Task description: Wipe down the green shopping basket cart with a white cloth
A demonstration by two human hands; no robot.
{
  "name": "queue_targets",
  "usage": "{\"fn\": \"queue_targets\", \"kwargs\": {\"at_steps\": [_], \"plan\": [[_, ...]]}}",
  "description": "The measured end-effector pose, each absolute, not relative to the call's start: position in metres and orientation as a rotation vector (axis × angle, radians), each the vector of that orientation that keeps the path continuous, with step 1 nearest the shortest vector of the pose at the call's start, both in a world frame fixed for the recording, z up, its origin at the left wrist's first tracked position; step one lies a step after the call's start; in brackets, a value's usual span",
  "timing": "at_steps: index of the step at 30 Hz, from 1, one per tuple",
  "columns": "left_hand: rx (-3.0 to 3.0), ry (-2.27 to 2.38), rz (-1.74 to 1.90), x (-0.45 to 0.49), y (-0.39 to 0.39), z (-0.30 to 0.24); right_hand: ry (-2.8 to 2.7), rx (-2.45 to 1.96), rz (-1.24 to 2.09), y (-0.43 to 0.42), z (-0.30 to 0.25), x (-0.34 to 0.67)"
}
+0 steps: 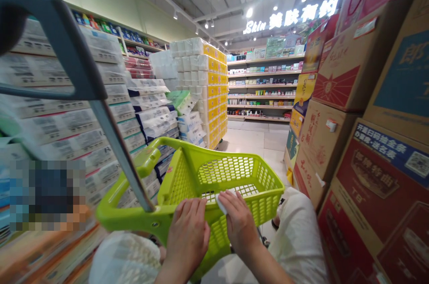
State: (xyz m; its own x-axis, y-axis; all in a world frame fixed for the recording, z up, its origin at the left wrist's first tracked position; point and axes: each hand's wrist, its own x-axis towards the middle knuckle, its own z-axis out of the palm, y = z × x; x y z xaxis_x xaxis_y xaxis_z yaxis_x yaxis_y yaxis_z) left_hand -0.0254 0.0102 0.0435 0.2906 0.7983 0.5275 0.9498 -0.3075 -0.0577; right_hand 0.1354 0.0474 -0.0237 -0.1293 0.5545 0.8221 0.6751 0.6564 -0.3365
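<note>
A lime-green plastic shopping cart (234, 158) with perforated basket walls stands right in front of me, between my knees. My left hand (188, 223) is closed over the near rim of its basket, fingers bent over the top edge. Just to the right, my right hand (239, 217) presses a white wipe (221, 203) against the same rim. Most of the wipe is hidden under the fingers. From the cart's left end a metal pole (125, 154) slants up to a dark grey handle (73, 47).
Stacked cartons (378, 176) rise close on the right. Packs of tissue paper (154, 109) are piled on the left, with a tall stack of paper rolls (211, 87) behind. A tiled aisle (246, 141) leads to shelves of cosmetics (264, 82) under a lit sign (291, 18).
</note>
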Motion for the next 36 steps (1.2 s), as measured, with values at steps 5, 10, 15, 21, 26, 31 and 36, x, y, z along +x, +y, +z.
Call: {"fn": "queue_targets", "kwargs": {"at_steps": [5,10,15,21,26,31,36], "plan": [[-2.180,-1.578,-0.609,-0.027,0.012,0.043,-1.679,-1.109,-0.201,0.057,-0.036,0.159],[-2.200,-1.569,-0.605,-0.030,0.015,0.043,-1.795,-1.004,-0.150,0.050,-0.028,0.134],[-2.234,-1.546,-0.616,-0.036,0.017,0.044,-1.761,-1.053,-0.181,0.055,-0.033,0.148],[-2.256,-1.524,-0.649,-0.040,0.021,0.043,-1.726,-1.085,-0.180,0.058,-0.034,0.148],[-2.248,-1.498,-0.660,-0.045,0.022,0.042,-1.788,-1.026,-0.158,0.056,-0.032,0.142],[-2.237,-1.497,-0.677,-0.046,0.023,0.042,-1.700,-1.136,-0.195,0.062,-0.039,0.159],[-2.249,-1.491,-0.670,-0.047,0.025,0.041,-1.795,-1.045,-0.155,0.057,-0.034,0.139]]}}
